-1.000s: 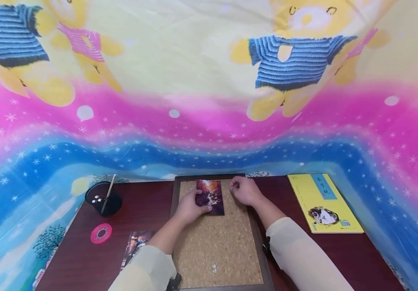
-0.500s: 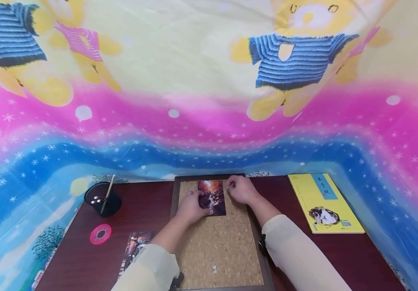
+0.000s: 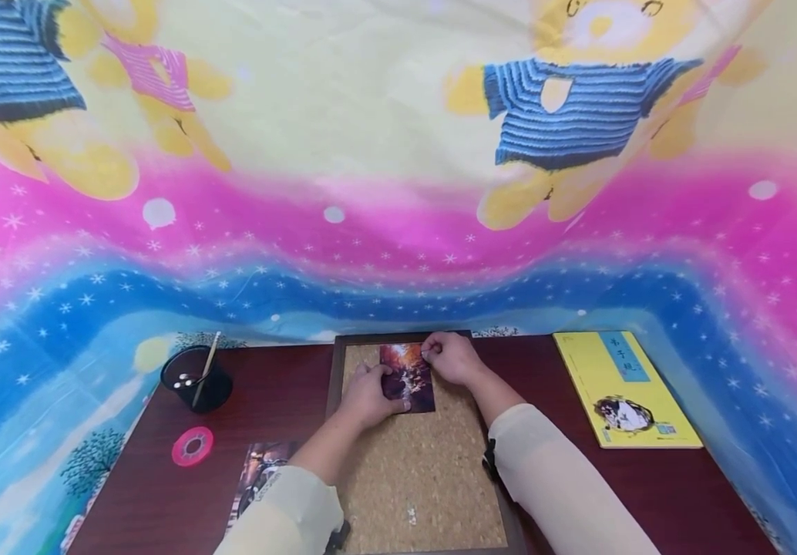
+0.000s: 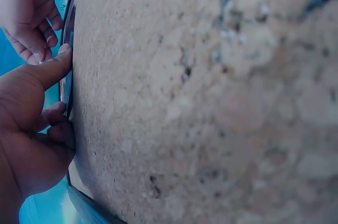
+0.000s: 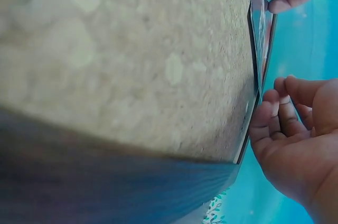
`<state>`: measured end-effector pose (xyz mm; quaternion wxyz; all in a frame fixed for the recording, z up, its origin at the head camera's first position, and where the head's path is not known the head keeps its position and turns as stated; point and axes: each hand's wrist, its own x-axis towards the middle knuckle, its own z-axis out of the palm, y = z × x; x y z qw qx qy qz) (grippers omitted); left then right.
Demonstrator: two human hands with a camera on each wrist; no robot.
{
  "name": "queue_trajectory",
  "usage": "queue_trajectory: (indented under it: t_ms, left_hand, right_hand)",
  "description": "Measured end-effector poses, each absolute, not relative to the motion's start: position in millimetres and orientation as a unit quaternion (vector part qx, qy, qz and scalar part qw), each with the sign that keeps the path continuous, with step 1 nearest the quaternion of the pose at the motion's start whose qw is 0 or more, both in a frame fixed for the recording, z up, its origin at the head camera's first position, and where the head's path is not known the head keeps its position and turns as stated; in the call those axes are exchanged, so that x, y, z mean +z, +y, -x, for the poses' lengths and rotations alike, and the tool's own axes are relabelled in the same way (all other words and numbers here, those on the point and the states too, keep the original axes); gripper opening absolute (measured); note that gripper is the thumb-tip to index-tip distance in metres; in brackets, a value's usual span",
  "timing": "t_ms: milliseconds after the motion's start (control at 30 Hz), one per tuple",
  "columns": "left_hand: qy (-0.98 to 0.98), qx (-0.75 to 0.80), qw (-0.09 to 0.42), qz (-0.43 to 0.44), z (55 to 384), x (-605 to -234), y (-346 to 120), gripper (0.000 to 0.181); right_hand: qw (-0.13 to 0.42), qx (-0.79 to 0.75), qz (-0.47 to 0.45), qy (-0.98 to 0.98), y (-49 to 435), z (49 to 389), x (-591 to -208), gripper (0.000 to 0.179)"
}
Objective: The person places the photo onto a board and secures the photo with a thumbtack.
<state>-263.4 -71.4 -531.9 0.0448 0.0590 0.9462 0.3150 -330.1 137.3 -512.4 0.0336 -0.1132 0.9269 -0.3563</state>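
A photo print [image 3: 408,381] with an orange glow over dark tones lies near the top of the framed cork board [image 3: 412,462]. My left hand [image 3: 365,397] holds it at its left side, thumb and fingertips down on its surface. By the print's upper right corner, my right hand [image 3: 450,359] has its fingers curled, thumb and index finger together. In the left wrist view, the right hand [image 4: 31,20] pinches a tiny pale thing [image 4: 40,63], which looks like a pushpin but is mostly hidden. Seen from the right wrist, the print [image 5: 260,39] is nearly edge-on.
Small clear pieces [image 3: 411,514] lie low on the board. To the left are a black mesh cup [image 3: 199,381] with sticks, a pink ring-shaped case [image 3: 193,447] and another photo [image 3: 256,478], partly behind the left sleeve. A yellow book [image 3: 623,401] lies right. A printed cloth [image 3: 371,254] hangs behind.
My right hand has moved left, from beside the print to its upper right corner. The print has shifted slightly right under my left hand.
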Motion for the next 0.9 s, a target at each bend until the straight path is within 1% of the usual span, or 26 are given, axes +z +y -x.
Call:
queue_trajectory:
  t_ms: [167, 400, 667, 900]
  left_hand:
    - [0.946, 0.315, 0.035, -0.061, 264, -529, -75, 0.078]
    - [0.945, 0.319, 0.039, -0.063, 265, -530, -75, 0.079]
    - [0.945, 0.319, 0.035, -0.069, 265, -534, -73, 0.077]
    - [0.944, 0.322, 0.036, -0.070, 264, -534, -72, 0.075]
  right_hand:
    - [0.038, -0.362, 0.111, 0.925, 127, 335, -512, 0.004]
    - [0.049, -0.370, 0.103, 0.922, 118, 343, -516, 0.008]
    - [0.065, -0.363, 0.095, 0.925, 109, 349, -512, 0.010]
    - [0.065, -0.345, 0.104, 0.930, 104, 355, -515, 0.010]
